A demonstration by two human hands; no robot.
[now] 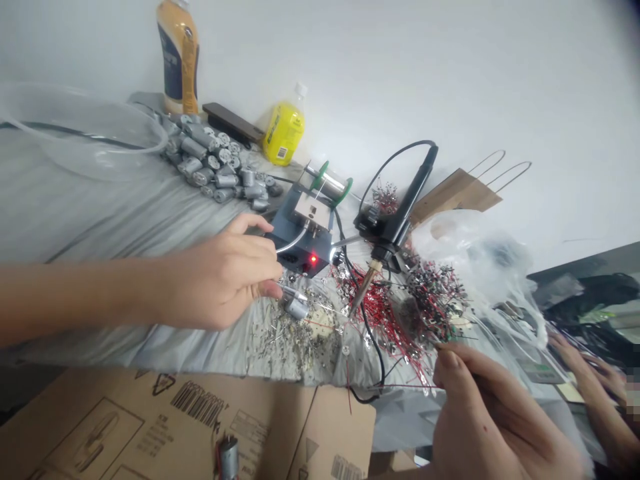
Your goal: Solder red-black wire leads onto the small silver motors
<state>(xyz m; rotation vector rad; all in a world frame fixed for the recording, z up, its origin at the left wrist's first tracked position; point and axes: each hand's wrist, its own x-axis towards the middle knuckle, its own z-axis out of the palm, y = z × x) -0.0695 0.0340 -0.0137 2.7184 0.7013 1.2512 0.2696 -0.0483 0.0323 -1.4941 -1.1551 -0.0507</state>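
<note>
My left hand (pixel 225 273) is closed round the thin solder feed tube (pixel 295 242) that curves out of a blue solder feeder (pixel 285 220) with a lit red light. Just past my thumb is a small silver motor (pixel 297 308); whether my fingers touch it I cannot tell. A fine strand of solder stretches toward the tip of a soldering iron (pixel 367 287), held tip down in a black stand (pixel 383 233). At the lower right my right hand (pixel 480 407) pinches a thin red wire (pixel 407 386). Its other fingers are curled, partly out of sight.
Silver motors (pixel 200 157) are heaped at the back left. Red and black wires (pixel 380 310) lie in piles under the iron. Nearby are bottles (pixel 285 130), a plastic bag (pixel 470 260) and a cardboard box (pixel 200 413) below the table edge. Another person's hands (pixel 585 373) are at right.
</note>
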